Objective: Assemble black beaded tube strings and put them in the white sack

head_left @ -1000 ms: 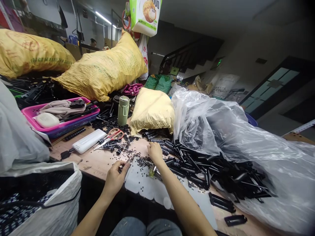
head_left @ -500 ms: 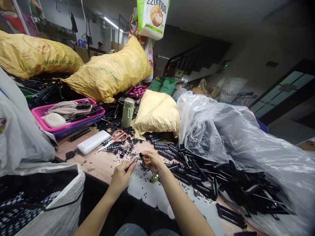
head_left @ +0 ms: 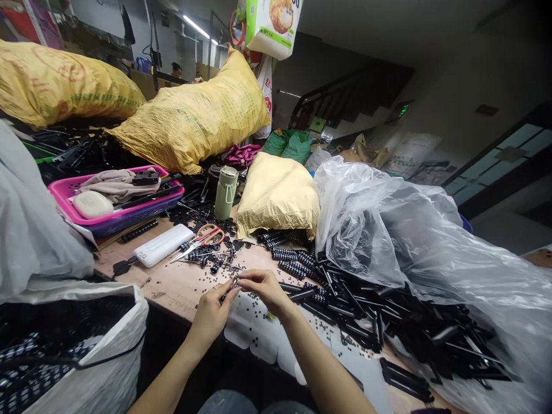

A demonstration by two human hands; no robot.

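Observation:
My left hand and my right hand meet fingertip to fingertip just above the wooden table. Both pinch a small dark part between them; it is too small to name. Under the hands lies a white sheet strewn with tiny black beads. To the right spreads a heap of black plastic strips, some of them studded with beads.
Red-handled scissors, a white power bank and a green flask lie behind the hands. A pink tray sits left, yellow sacks behind, a clear plastic bag right, a white bag near left.
My right hand drew back from the beaded strips toward me and joined the left hand over the white sheet. The camera shifted slightly.

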